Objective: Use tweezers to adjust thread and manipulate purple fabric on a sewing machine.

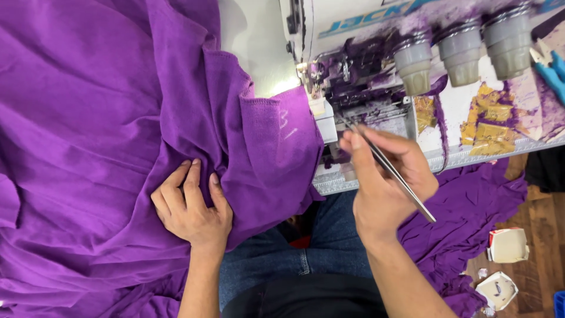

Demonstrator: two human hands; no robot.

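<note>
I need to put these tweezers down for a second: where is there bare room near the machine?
Bare white table lies between the purple fabric and the sewing machine. Crowded: the machine's front, where the right hand holds tweezers; the left hand presses fabric.

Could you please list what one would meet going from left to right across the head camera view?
Purple fabric → left hand resting on it → right hand holding tweezers at the sewing machine → three grey thread cones → blue snips at the right edge.
</note>
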